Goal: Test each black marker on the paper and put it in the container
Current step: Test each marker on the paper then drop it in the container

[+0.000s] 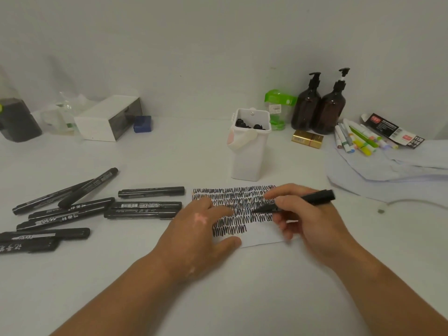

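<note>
- While the right hand (312, 221) pinches the slim black felt-tip marker (315, 197) between thumb and curled fingers (278, 193), the pen's tip rests on the small white paper slip (261, 238) among rows of black zigzag. The step in hand looks like the test scribble.
- The left hand (194, 229) lies flat with fingers straight, grasping nothing. It presses the slip's 9 o'clock edge onto the white surface (242, 287), a brace that should stop the light slip skidding under the stroke.
- Bare paper shows only toward 5 o'clock of the slip, beyond the short last row. A stroke there would probably read more clearly than 1 laid over old ink.
- A brief, light zigzag should be enough to judge the ink; hard pressure may crush the tip.
- Whether the cap sits on the pen's rear end cannot be told. It is worth checking before stowing.
- The tall white plastic container (249, 154) stands near the slip at its 12 o'clock, dark marker ends showing at its mouth.
- Loose black markers (145, 206) lie at the slip's 9 o'clock, well apart from the container, so the tested pen should not land among them.
</note>
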The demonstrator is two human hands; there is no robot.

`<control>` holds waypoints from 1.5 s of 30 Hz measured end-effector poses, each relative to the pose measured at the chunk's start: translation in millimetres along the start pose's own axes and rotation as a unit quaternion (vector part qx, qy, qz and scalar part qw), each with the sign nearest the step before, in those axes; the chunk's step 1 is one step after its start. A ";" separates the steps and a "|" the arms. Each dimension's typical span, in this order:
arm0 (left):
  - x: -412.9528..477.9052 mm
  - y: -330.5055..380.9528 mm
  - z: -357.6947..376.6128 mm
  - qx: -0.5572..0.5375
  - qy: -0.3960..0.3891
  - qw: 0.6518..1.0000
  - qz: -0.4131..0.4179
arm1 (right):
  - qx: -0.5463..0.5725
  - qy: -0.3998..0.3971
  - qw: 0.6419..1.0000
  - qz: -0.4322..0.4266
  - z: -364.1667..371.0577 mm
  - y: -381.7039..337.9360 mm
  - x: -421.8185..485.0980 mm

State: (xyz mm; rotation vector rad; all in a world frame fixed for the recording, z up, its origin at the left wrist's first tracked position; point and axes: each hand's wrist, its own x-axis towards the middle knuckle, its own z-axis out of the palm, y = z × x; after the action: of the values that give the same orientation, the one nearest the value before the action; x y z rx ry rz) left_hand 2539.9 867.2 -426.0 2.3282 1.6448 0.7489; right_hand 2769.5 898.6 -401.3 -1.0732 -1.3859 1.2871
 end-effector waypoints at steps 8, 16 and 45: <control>-0.7 0.8 0.7 0.041 -0.029 0.999 -0.013 | -0.126 0.021 0.991 0.050 14.3 9.3 -1.3; 0.3 1.4 -0.1 0.043 -0.035 0.998 -0.028 | -0.170 0.014 0.984 0.041 15.4 12.7 -0.8; 1.6 0.0 -0.9 0.044 -0.048 0.997 -0.035 | -0.276 0.034 0.960 0.035 12.3 10.8 0.7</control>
State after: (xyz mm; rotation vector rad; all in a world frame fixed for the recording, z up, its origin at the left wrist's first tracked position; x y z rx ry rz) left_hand 2539.9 868.6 -424.8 2.3121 1.7394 0.5527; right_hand 2757.4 897.7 -412.3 -1.5336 -1.7173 0.9127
